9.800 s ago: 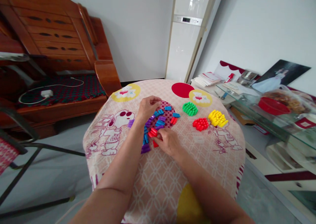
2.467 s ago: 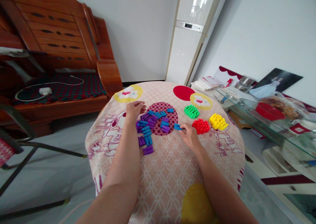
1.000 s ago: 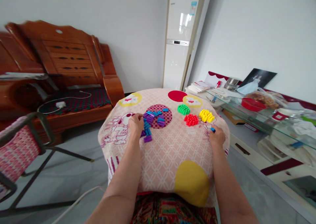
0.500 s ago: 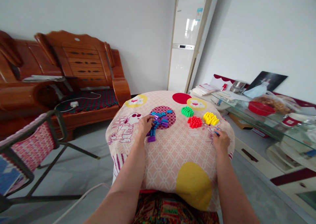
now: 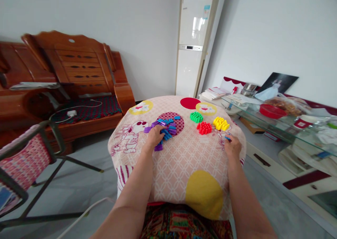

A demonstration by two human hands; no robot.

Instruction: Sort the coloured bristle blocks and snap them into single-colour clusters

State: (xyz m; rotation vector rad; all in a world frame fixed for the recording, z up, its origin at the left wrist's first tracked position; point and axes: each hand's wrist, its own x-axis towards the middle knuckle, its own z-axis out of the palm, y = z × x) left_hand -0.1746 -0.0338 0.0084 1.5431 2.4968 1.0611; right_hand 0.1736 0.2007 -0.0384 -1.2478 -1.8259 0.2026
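My left hand (image 5: 156,136) is over the near left side of a loose pile of blue and purple blocks (image 5: 170,130). Its fingers curl down among the pieces, and their tips are partly hidden. At the right of the round table, my right hand (image 5: 232,146) is closed on a small blue block (image 5: 228,137) that shows at the fingertips. Past that hand stands a tight cluster of yellow pieces (image 5: 221,123). A red cluster (image 5: 204,128) and a green cluster (image 5: 196,117) are grouped to its left.
A patterned cloth (image 5: 181,168) covers the table. On the right is a glass-topped cabinet (image 5: 273,126) bearing a red bowl (image 5: 272,111) and papers. A folding chair (image 5: 31,158) stands at left, before a wooden sofa (image 5: 79,70). A white cord (image 5: 92,207) crosses the floor.
My left hand has moved slightly toward me over the pile, and purple pieces now show to its left. My right hand keeps its blue block. The whole view has shifted a little.
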